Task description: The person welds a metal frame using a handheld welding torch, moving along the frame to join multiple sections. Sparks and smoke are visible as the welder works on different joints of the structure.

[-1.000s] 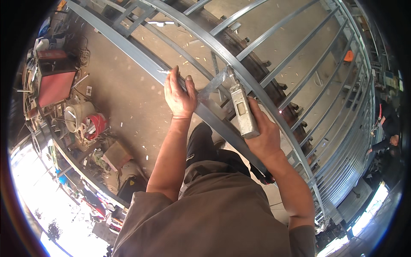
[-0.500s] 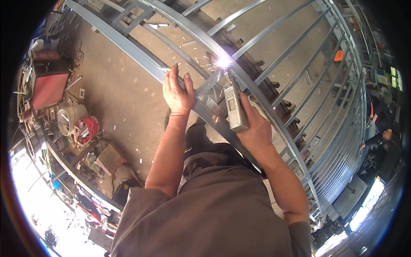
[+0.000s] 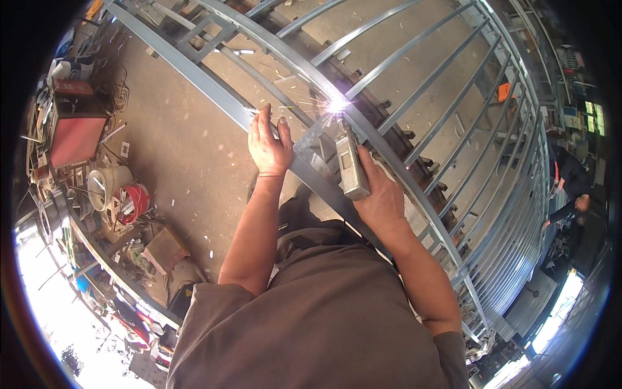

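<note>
My right hand (image 3: 382, 200) is closed round a boxy grey welding electrode holder (image 3: 351, 170). Beyond its tip a bright white-violet arc (image 3: 336, 104) throws sparks beside a long square steel tube (image 3: 291, 57), where a short crosspiece (image 3: 311, 139) meets it. The glare hides the joint itself. My left hand (image 3: 269, 144) lies with fingers stretched out and thumb apart on the nearer steel rail (image 3: 194, 78), holding nothing. Both rails belong to one metal frame with many curved bars (image 3: 405, 48).
Left on the floor stand a red-sided box (image 3: 78, 139), a whitish bucket (image 3: 107, 181) and a red bucket (image 3: 135, 202) amid clutter. An orange piece (image 3: 504, 92) shows beyond the bars. At the far right a person in dark clothes (image 3: 570, 178) bends beside the frame.
The view has shifted slightly over the frame. My right hand and the electrode holder sit a little further left, with the arc still burning. My left hand stays on the rail.
</note>
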The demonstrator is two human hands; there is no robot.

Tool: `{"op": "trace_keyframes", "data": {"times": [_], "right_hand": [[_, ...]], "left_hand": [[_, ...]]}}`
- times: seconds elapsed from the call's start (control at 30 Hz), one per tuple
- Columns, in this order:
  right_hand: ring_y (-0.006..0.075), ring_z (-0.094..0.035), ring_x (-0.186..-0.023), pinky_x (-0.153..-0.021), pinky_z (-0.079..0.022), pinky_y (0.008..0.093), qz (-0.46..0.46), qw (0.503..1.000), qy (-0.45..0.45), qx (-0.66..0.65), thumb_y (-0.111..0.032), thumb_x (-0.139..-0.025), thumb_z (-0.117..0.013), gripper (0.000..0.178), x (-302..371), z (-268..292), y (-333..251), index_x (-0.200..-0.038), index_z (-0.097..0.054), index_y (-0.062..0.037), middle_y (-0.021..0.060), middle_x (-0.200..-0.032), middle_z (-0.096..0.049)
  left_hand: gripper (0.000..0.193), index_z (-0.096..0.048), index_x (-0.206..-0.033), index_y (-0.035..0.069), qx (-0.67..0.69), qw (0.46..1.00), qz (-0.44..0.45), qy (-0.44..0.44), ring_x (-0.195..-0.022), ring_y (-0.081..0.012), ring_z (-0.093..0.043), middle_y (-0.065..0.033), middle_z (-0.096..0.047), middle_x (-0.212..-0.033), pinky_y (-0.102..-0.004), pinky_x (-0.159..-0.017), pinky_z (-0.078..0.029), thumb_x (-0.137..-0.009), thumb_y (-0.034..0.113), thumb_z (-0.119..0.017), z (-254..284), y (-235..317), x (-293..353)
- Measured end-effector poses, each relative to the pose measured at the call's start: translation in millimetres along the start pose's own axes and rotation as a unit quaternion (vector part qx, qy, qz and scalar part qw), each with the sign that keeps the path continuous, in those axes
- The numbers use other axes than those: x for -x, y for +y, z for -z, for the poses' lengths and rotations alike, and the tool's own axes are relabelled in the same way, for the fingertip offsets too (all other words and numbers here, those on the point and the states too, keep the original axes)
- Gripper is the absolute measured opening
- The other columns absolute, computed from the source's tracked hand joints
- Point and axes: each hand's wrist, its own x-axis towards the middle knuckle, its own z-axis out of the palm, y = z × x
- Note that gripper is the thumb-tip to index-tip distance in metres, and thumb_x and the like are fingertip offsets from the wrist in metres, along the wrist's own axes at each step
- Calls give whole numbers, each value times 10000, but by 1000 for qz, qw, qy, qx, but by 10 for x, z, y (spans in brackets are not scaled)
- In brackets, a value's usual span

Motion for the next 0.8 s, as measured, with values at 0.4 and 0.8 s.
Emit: {"op": "trace_keyframes", "data": {"times": [0.4,0.8], "right_hand": [[418,-703,-984,-806,-573,502,-26,998,-12,-55,-112,-738,-801,949,308,263,-4,-1600,-414,-194,168,-1167,-705],[416,-714,-952,-802,-592,486,-39,999,-3,-18,-116,-761,-813,909,651,165,218,-1584,-427,-157,182,-1123,-716]], "left_hand": [[471,-576,-1395,44,-17,1000,2,-1,-1062,-368,-662,-175,-697,-1151,-472,-962,-517,-947,143,-685,9,21,-7],[451,-592,-1372,23,-9,1000,4,-3,-1102,-390,-658,-189,-702,-1164,-477,-986,-515,-946,136,-684,-9,11,5]]}}
